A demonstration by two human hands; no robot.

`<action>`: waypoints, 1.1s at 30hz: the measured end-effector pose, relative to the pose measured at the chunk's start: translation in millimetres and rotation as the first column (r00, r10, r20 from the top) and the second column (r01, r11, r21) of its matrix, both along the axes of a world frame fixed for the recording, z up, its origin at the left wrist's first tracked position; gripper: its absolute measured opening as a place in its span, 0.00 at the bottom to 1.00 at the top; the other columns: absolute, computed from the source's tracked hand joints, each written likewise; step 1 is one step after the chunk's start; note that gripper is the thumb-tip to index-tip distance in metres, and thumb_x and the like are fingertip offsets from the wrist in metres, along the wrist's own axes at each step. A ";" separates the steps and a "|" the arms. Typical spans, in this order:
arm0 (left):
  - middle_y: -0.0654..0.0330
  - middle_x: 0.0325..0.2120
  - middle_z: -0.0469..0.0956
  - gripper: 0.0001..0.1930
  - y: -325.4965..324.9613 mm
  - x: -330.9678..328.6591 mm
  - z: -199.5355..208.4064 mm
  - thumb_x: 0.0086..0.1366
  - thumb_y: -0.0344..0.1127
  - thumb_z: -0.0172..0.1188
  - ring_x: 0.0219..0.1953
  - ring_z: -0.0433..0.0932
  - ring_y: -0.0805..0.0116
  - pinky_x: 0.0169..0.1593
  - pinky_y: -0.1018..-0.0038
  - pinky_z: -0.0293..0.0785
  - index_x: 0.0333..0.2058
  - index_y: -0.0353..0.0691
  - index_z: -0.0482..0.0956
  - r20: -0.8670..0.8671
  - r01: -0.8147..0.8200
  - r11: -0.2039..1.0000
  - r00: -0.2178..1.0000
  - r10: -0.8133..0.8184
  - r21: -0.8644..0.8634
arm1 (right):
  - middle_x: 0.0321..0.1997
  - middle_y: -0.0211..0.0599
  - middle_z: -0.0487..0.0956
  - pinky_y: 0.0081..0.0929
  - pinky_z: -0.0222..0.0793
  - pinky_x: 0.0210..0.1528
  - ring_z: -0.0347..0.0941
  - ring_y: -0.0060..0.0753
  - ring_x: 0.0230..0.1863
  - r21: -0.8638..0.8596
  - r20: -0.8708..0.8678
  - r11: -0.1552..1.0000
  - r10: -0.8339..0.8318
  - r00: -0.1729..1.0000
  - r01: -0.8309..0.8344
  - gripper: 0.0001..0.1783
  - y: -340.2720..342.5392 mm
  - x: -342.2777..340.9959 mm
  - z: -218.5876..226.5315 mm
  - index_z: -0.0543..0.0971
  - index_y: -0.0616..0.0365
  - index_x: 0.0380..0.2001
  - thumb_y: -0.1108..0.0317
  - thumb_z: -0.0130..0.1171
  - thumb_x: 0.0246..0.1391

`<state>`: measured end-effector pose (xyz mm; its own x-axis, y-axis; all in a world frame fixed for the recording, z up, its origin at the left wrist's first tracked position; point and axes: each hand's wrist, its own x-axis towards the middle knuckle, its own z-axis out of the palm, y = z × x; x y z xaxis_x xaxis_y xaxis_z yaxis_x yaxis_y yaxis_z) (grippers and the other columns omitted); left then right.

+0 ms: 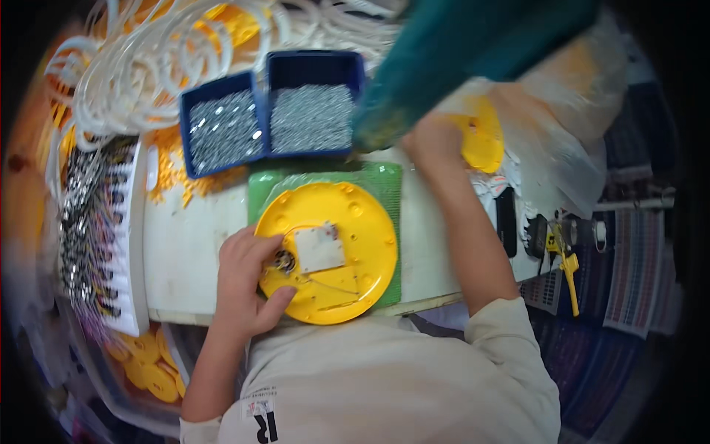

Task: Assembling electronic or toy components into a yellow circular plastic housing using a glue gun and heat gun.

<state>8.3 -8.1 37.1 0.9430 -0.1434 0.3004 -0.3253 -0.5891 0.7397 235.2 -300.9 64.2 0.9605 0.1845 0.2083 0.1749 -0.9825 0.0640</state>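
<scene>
A round yellow plastic housing (370, 251) lies in front of me on a green mat (393, 181). A white square board (319, 249), a small round metal part (284, 260) and thin wires sit inside it. My left hand (248, 274) grips the housing's left edge, its thumb and fingers around the metal part. My right hand (436, 144) is stretched out to the far right, beside another yellow plastic piece (482, 137). Its fingers are blurred and partly behind a large teal object (444, 63), too smeared to name, so what they hold does not show.
Two blue bins (268, 140) of small metal parts stand behind the mat. White rings (163, 66) pile up at the far left, above a white tray (133, 244) of wired parts. Yellow discs (151, 370) fill a container below. Clear plastic bags (562, 126) lie far right.
</scene>
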 end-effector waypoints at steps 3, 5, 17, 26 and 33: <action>0.52 0.46 0.80 0.32 -1.7 4.5 9.3 0.54 0.40 0.69 0.56 0.73 0.41 0.66 0.48 0.62 0.58 0.38 0.74 0.014 0.040 0.998 0.999 -0.039 -0.038 | 0.31 0.42 0.86 0.38 0.77 0.36 0.84 0.43 0.32 0.468 0.144 0.876 0.052 0.988 -0.115 0.10 -13.2 -26.2 7.0 0.84 0.54 0.40 0.60 0.64 0.62; 0.53 0.45 0.80 0.31 -0.5 6.6 8.4 0.55 0.39 0.69 0.56 0.74 0.43 0.66 0.48 0.62 0.58 0.38 0.75 -0.007 0.015 0.999 1.000 -0.015 -0.038 | 0.30 0.39 0.86 0.32 0.76 0.36 0.84 0.36 0.31 0.657 0.128 0.743 0.060 0.990 -0.130 0.09 -13.2 -48.7 14.1 0.83 0.56 0.40 0.63 0.65 0.63; 0.52 0.43 0.83 0.27 -7.4 7.0 0.6 0.58 0.30 0.63 0.57 0.73 0.46 0.67 0.53 0.63 0.58 0.36 0.75 -0.014 -0.020 0.999 1.000 0.019 -0.037 | 0.40 0.35 0.85 0.19 0.74 0.45 0.79 0.21 0.41 0.900 -0.085 0.426 0.384 0.919 -0.094 0.11 30.7 -94.7 7.1 0.83 0.65 0.47 0.74 0.65 0.63; 0.52 0.42 0.83 0.26 -6.6 6.7 -0.8 0.59 0.30 0.62 0.57 0.72 0.47 0.67 0.54 0.62 0.57 0.35 0.75 -0.011 -0.027 0.998 1.000 0.026 -0.055 | 0.35 0.42 0.85 0.29 0.78 0.40 0.84 0.37 0.36 0.651 -0.054 0.661 0.531 0.846 -0.373 0.09 60.9 -83.6 1.2 0.83 0.60 0.43 0.76 0.64 0.59; 0.52 0.42 0.83 0.26 -5.7 6.2 -0.8 0.58 0.30 0.62 0.57 0.73 0.47 0.66 0.54 0.63 0.56 0.36 0.75 -0.005 -0.029 0.998 1.000 0.029 -0.050 | 0.35 0.42 0.85 0.30 0.78 0.38 0.84 0.39 0.34 0.670 0.022 0.596 0.580 0.814 -0.442 0.09 62.0 -81.4 -0.2 0.83 0.59 0.43 0.76 0.65 0.58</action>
<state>14.4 -13.8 36.3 0.9479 -0.1006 0.3023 -0.3050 -0.5602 0.7702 153.8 -238.9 64.1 0.7789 0.5511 0.2995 0.6011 -0.5196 -0.6072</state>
